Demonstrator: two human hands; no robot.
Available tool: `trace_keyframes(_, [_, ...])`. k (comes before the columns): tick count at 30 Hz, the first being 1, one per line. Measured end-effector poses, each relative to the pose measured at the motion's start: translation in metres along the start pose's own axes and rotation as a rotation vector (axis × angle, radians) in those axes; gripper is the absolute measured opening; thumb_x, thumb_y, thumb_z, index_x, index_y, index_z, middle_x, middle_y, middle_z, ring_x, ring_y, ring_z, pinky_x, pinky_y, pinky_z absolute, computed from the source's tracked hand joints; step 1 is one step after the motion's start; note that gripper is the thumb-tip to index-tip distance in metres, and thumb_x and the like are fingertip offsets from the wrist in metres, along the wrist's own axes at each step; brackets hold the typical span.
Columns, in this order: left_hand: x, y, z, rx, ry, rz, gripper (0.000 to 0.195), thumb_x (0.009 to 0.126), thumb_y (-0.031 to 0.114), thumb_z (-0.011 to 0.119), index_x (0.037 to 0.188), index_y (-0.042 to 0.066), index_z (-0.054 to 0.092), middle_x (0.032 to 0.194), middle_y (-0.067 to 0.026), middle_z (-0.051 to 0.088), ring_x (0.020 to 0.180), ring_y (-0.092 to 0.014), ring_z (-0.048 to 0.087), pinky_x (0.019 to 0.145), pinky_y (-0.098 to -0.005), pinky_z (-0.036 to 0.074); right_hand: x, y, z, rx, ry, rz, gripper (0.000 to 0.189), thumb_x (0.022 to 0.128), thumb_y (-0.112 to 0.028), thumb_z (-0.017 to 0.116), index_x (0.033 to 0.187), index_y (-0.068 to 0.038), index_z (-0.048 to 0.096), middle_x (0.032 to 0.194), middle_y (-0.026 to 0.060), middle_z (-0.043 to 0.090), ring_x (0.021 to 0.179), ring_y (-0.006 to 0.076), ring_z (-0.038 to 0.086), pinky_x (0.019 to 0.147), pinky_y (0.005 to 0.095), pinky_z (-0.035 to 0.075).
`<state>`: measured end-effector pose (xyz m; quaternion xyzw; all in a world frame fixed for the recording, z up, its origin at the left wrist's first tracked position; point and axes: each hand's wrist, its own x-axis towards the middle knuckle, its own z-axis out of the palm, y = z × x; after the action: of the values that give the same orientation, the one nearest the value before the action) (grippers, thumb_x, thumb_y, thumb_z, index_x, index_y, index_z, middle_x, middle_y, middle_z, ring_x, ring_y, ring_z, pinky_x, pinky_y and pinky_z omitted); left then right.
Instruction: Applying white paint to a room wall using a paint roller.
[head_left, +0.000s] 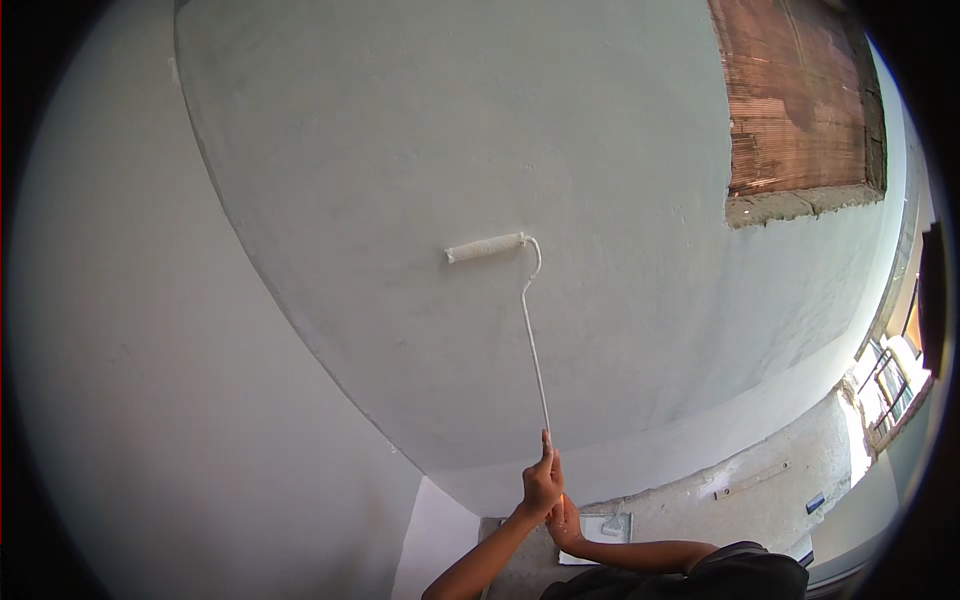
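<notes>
A paint roller (486, 247) with a white, paint-covered sleeve lies against the pale wall (600, 315), left of a brick-filled opening. Its long bent wire frame, coated white, runs down to an orange handle, mostly hidden by the fingers. My left hand (541, 487) grips the upper part of the handle, one finger pointing up along the wire. Just below and to the right, my right hand (564, 521) wraps the lower handle, with white paint specks on its skin. The two hands touch or nearly touch.
Exposed brick (799, 112) fills an opening with rough mortar edges at upper right. Another wall (150, 337) meets this one at the left. On the floor are a paint tray (592, 534), a level-like bar (752, 481) and a small blue object (815, 502). A barred window (891, 386) stands far right.
</notes>
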<state>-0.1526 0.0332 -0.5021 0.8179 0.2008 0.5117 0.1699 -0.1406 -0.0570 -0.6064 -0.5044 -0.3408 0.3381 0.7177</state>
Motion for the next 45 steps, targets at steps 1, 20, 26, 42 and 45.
trace_keyframes(1, [-0.004,0.004,0.000,0.004,0.003,-0.003,0.053,0.100,0.006,0.055,0.148,-0.004,0.038,0.053,-0.0124,0.043,0.042,-0.018,0.052,0.042,-0.0300,0.039,-0.003,0.003,-0.001,-0.046,0.027,0.000,0.037,0.108,-0.038,0.036,0.102,-0.005,0.051,0.072,-0.0026,0.047,0.062,0.0060,0.044,0.054,0.0242,0.038])
trace_keyframes(20, [0.021,0.015,0.021,-0.029,-0.008,0.033,0.053,0.098,0.003,0.055,0.147,-0.007,0.038,0.053,-0.0158,0.044,0.040,-0.024,0.052,0.041,-0.0334,0.040,0.017,-0.030,-0.021,-0.180,0.076,-0.077,0.045,0.107,-0.043,0.036,0.097,-0.003,0.053,0.073,0.0000,0.051,0.066,0.0089,0.047,0.058,0.0280,0.042])
trace_keyframes(26, [0.030,0.028,0.026,-0.004,-0.005,0.014,0.053,0.098,0.003,0.056,0.146,-0.007,0.039,0.057,-0.0167,0.051,0.041,-0.024,0.054,0.042,-0.0324,0.041,0.020,-0.031,-0.035,-0.090,0.041,0.018,0.041,0.108,-0.040,0.037,0.102,-0.003,0.054,0.074,-0.0006,0.050,0.066,0.0070,0.047,0.057,0.0255,0.041])
trace_keyframes(42, [0.095,0.054,0.062,-0.061,0.000,0.059,0.054,0.099,0.004,0.055,0.148,-0.007,0.036,0.057,-0.0169,0.051,0.040,-0.024,0.051,0.042,-0.0333,0.040,0.065,-0.106,-0.073,-0.048,0.042,0.013,0.043,0.107,-0.043,0.036,0.093,-0.006,0.053,0.067,-0.0035,0.047,0.054,0.0052,0.042,0.047,0.0236,0.035])
trace_keyframes(45, [0.011,0.048,0.080,-0.076,-0.042,0.032,0.053,0.097,0.004,0.056,0.146,-0.009,0.038,0.052,-0.0149,0.045,0.040,-0.028,0.054,0.041,-0.0361,0.041,0.010,-0.020,-0.094,-0.268,0.144,-0.082,0.041,0.108,-0.039,0.037,0.101,-0.003,0.055,0.073,-0.0019,0.050,0.065,0.0075,0.048,0.058,0.0250,0.041])
